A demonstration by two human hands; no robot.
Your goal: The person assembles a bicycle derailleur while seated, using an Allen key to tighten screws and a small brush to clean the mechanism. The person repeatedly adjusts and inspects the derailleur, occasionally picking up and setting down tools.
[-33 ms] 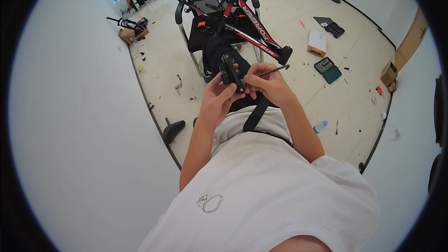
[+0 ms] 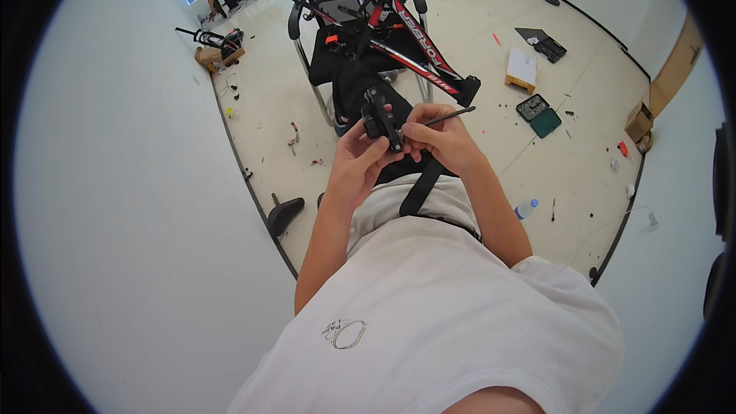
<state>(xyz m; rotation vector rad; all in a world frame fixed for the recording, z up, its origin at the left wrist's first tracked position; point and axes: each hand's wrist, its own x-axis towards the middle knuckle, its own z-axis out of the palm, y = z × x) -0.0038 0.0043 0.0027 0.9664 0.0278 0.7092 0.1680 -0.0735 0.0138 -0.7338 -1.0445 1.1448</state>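
1. Left hand (image 2: 359, 161) closed around a small black bike component (image 2: 379, 119), held at chest height over the lap, just in front of the chair (image 2: 322, 69) carrying the red-and-black bike frame (image 2: 418, 46)
2. Right hand (image 2: 445, 142) pinches a thin dark tool (image 2: 448, 116) like a pen, fingertips also pressed against the component; tool tip hidden between the two hands, its free end pointing right
3. Risk: the part has no rest under it, only fingers. If the tool slips off its seat, it would likely jab the left palm or fingers
4. Risk: any small screw or pin worked loose could fall to the pale floor (image 2: 583, 161), already dotted with small bits, and be hard to pick out
5. Risk: loosened left grip would drop the component onto the lap or floor
6. Green parts case (image 2: 538, 115) and white box (image 2: 521, 69) lie well apart on the right, too far to catch anything
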